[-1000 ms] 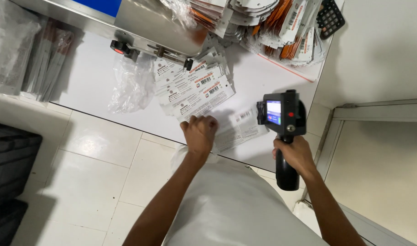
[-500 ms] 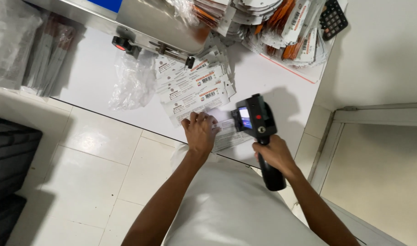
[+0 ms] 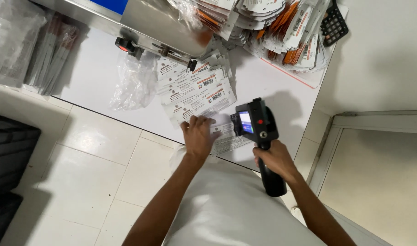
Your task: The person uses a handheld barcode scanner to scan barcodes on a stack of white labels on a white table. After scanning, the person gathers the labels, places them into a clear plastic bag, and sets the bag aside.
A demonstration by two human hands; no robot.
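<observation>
At nine o'clock, well clear of the work: clear bags of long packets (image 3: 17, 50) on the white table (image 3: 281, 86), unmoved over the last second. Below them, on the floor side, a black crate (image 3: 10, 155).

Towards eleven o'clock: a crumpled clear bag (image 3: 133, 84) beside a metal machine (image 3: 163, 23). Both as before.

Just above centre: a fan of white flat packets (image 3: 195, 89), overlapping, touching the machine's front edge. No shift seen there.

At centre: the left hand (image 3: 199, 136), laid flat with fingers spread, pressing down on a single white packet (image 3: 229, 136) at the table's near edge. Held in the same spot through all three moments, so still pinning the packet in place.

Just to three o'clock of that hand: the black handheld device (image 3: 256, 125), lit screen facing up. A second ago well out to the right and apart from the packet. Since then brought in leftwards, now with its head over the packet's right end, close beside the left fingertips; contact with the packet impossible to tell. Judged as lined up on the pinned packet.

At four o'clock of the device: the right hand (image 3: 274, 159), clamped round its black handle. Near the left hand, not touching.

At one o'clock, far back: a pile of orange-and-white packets (image 3: 272, 27) and a black calculator (image 3: 334, 23), unchanged.
</observation>
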